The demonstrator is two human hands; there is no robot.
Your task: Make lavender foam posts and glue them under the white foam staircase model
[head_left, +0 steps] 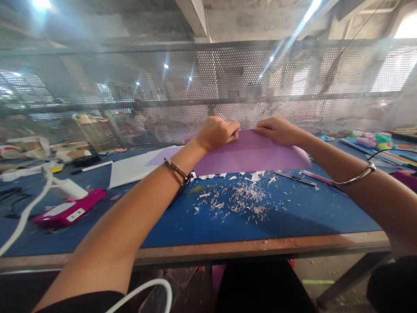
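A purple sheet of paper [250,154] is held up at its top edge over the far part of the blue table. My left hand [217,132] pinches that edge left of the middle, fingers closed. A short way to the right, my right hand [276,129] grips the same edge between thumb and fingers. The sheet's lower right side curls a little. Below it lie small paper scraps and shavings [249,200]. A white sheet [135,167] rests to the left, partly behind my left forearm.
Near my right forearm lie a pen [295,178] and a pink pen [316,177]. A magenta power strip [70,211] with a white plug and cable sits at left. Behind stands a clear bottle [94,132]. A perforated metal screen [228,82] bounds the table's back.
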